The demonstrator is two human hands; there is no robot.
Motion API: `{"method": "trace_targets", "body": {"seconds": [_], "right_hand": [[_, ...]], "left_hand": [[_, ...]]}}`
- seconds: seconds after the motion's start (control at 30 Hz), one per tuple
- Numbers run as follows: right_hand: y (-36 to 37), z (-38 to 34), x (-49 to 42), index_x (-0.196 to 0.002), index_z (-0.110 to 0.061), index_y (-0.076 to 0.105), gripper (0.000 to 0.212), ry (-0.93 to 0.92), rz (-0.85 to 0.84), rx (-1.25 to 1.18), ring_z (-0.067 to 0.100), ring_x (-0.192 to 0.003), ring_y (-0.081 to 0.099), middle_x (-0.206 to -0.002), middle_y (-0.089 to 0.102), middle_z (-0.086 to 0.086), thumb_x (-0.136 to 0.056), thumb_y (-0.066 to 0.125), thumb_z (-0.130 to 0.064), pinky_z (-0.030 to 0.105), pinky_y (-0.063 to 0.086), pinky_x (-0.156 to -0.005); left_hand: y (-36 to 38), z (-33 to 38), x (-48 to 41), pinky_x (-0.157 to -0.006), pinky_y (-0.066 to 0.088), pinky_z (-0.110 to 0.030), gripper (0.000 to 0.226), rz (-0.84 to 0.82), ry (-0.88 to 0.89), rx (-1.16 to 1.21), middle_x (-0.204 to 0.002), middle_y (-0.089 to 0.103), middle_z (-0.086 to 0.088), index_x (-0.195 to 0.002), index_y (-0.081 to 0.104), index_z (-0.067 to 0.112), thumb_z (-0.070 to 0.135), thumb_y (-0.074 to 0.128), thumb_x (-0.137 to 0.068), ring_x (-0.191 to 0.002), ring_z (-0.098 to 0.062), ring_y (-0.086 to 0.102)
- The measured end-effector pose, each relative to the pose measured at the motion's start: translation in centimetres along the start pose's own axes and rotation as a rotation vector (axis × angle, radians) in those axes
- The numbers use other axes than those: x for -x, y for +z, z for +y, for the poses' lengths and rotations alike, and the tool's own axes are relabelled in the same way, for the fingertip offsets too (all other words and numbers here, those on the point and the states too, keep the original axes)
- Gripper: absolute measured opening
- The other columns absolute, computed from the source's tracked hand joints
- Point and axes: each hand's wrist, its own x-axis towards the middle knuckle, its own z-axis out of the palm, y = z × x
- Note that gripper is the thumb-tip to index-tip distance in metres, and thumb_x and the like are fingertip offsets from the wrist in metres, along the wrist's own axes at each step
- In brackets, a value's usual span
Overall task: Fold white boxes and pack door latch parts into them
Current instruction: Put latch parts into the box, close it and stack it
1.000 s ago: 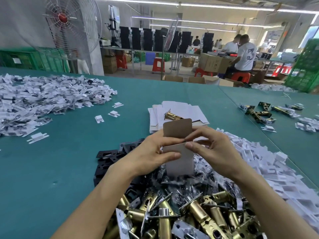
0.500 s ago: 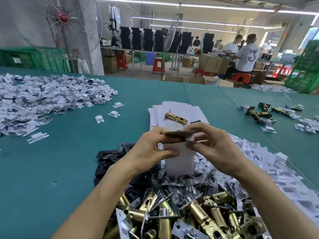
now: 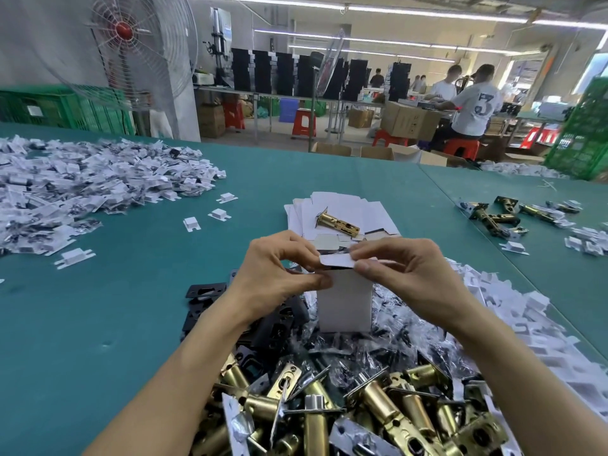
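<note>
Both hands pinch the upright white box (image 3: pixel 345 304) above the bench (image 3: pixel 98 324): left hand (image 3: pixel 279 274) grips its upper corner, right hand (image 3: pixel 404 274) holds its top flap (image 3: pixel 337 260).

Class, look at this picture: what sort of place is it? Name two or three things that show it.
Most likely a factory packing floor for door hardware: brass latch bolts heaped on a long green table, a white box being folded over them, and workers seated among cardboard cartons.

Bright ceiling tubes (image 3: pixel 329 36) are lighting everything evenly; only faint shadows are falling on the table (image 3: pixel 98 324); wide-angle distortion is bowing the edges.
</note>
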Motion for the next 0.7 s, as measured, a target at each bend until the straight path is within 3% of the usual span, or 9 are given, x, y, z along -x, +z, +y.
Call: {"method": "trace_targets", "body": {"seconds": [0.23, 0.33, 0.47, 0.7], "right_hand": [[0.51, -0.32, -0.26, -0.092, -0.024, 0.075, 0.013, -0.019, 0.028, 0.087, 0.009, -0.084, 0.071, -0.091, 0.076, -0.005, -0.081, 0.078, -0.017, 0.036, 0.059, -0.079], [0.43, -0.46, -0.32, -0.090, -0.020, 0.075, 0.012, -0.042, 0.054, 0.117, 0.011, -0.083, 0.072, -0.088, 0.076, -0.003, -0.079, 0.081, -0.017, 0.038, 0.060, -0.079], [0.50, -0.48, -0.31, -0.082, -0.016, 0.072, 0.012, -0.063, 0.066, 0.136, 0.012, -0.084, 0.073, -0.089, 0.076, 0.000, -0.076, 0.082, -0.018, 0.037, 0.060, -0.083], [0.13, -0.11, 0.19, -0.079, -0.019, 0.071, 0.009, -0.002, 0.080, 0.044, 0.017, -0.087, 0.073, -0.095, 0.076, -0.001, -0.076, 0.079, -0.018, 0.044, 0.060, -0.083]], "left_hand": [[0.43, 0.62, 0.02, -0.066, 0.047, -0.018, 0.033, 0.008, 0.011, -0.052, -0.077, 0.065, 0.001, -0.057, 0.059, 0.016, 0.036, 0.084, -0.063, -0.072, -0.007, 0.062], [0.53, 0.60, -0.17, -0.062, 0.051, -0.023, 0.033, 0.021, -0.015, -0.021, -0.069, 0.065, 0.004, -0.068, 0.061, 0.015, 0.034, 0.089, -0.067, -0.067, -0.010, 0.064], [0.18, 0.58, -0.06, -0.064, 0.049, -0.018, 0.027, -0.024, -0.047, 0.012, -0.075, 0.062, 0.013, -0.090, 0.067, 0.030, 0.026, 0.086, -0.072, -0.071, -0.008, 0.063], [-0.28, 0.67, -0.02, -0.074, 0.055, -0.021, 0.023, -0.083, -0.115, 0.123, -0.083, 0.074, 0.003, -0.089, 0.074, 0.019, 0.021, 0.086, -0.069, -0.082, -0.010, 0.070]]}}
